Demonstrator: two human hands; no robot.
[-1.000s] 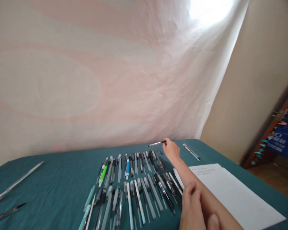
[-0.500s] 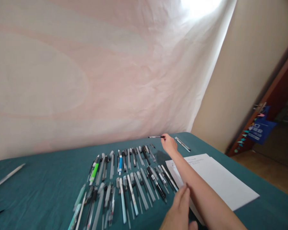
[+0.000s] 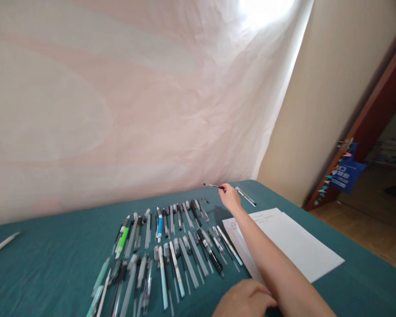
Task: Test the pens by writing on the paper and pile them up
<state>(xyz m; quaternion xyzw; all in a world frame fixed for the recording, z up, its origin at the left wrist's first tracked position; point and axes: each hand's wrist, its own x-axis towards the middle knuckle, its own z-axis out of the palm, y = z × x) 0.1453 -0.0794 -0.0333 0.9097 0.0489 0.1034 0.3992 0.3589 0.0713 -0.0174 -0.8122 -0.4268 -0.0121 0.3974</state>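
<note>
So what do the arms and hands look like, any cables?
They're a person's own. The right hand and right forearm are bare: no glove, sleeve, watch or cable shows, and the forearm is smooth and tapering. The left hand is ungloved too, with no markings I can make out; its forearm is out of view.

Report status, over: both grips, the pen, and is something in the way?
Right grip holding pen, raised. Left grip low, hold unclear. Right forearm partly blocks view of paper.
</note>
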